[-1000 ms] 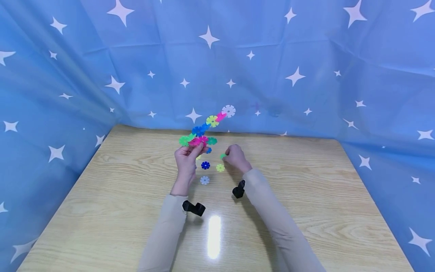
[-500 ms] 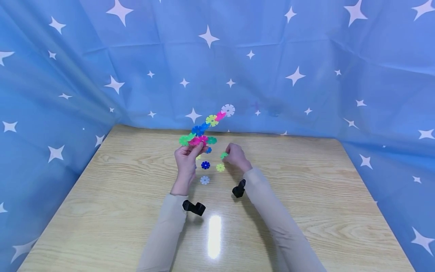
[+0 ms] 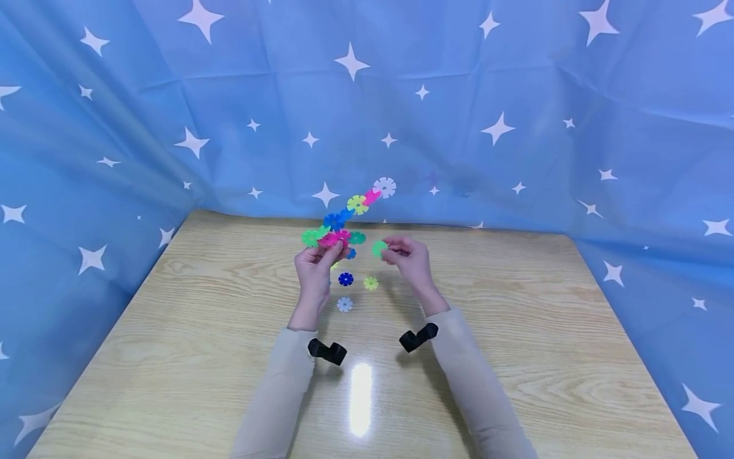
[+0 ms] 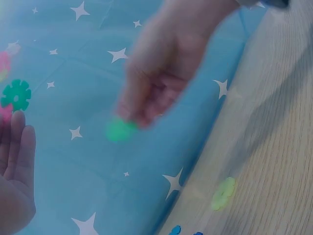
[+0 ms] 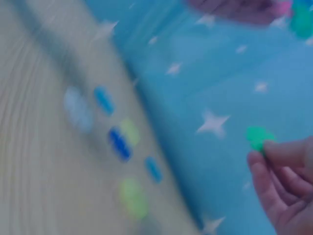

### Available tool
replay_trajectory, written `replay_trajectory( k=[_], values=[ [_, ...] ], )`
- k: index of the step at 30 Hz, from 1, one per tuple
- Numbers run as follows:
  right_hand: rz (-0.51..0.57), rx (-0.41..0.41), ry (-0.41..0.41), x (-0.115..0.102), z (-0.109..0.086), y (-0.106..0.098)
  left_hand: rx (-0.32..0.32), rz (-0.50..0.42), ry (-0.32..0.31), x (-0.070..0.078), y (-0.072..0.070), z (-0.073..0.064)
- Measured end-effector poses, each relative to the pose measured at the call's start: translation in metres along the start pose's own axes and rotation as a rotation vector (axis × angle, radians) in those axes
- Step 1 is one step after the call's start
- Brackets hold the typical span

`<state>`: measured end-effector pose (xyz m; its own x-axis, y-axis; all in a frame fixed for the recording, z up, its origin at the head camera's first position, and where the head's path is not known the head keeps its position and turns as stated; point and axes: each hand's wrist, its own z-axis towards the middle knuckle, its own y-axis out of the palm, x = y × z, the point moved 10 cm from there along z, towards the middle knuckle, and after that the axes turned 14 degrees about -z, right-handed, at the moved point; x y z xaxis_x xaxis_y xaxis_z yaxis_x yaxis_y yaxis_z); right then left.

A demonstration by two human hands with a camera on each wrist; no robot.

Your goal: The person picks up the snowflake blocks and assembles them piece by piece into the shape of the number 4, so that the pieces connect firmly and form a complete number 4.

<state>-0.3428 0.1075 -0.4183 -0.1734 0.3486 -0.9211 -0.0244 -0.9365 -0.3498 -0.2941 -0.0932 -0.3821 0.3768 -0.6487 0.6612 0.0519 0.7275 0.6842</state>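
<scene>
In the head view my left hand (image 3: 313,279) pinches a built-up chain of notched interlocking discs (image 3: 334,221) by its pink part. Green, pink, blue and yellow discs make up the chain, which slants up to a white disc (image 3: 384,187) at its far end. A darker green disc (image 3: 357,238) sticks out on its right side. My right hand (image 3: 414,262) pinches a single green disc (image 3: 379,248) by its edge, a short way right of the chain. The right wrist view shows this green disc (image 5: 257,136) between thumb and fingertips, raised off the table.
Loose discs lie on the wooden table (image 3: 516,331) below the hands: a dark blue disc (image 3: 346,279), a yellow disc (image 3: 371,283), a pale disc (image 3: 345,305) and a light blue disc (image 3: 352,254). A blue curtain with white stars (image 3: 459,115) hangs behind.
My right hand has lifted the green disc up from the table and turned so that the disc shows more fully. The left hand and the chain have stayed nearly still.
</scene>
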Motion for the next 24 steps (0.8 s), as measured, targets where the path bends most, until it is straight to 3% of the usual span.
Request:
replay_trajectory(
  k=[5, 12, 24],
  values=[
    [0.151, 0.053, -0.100, -0.033, -0.010, -0.012, -0.010, -0.006, 0.005, 0.000, 0.001, 0.000],
    [0.209, 0.080, -0.242, -0.067, -0.020, -0.019, -0.010, -0.006, 0.001, -0.001, 0.001, -0.001],
    [0.207, 0.116, -0.310, -0.081, -0.026, -0.019, 0.004, -0.006, -0.002, -0.001, 0.002, -0.002]
  ],
)
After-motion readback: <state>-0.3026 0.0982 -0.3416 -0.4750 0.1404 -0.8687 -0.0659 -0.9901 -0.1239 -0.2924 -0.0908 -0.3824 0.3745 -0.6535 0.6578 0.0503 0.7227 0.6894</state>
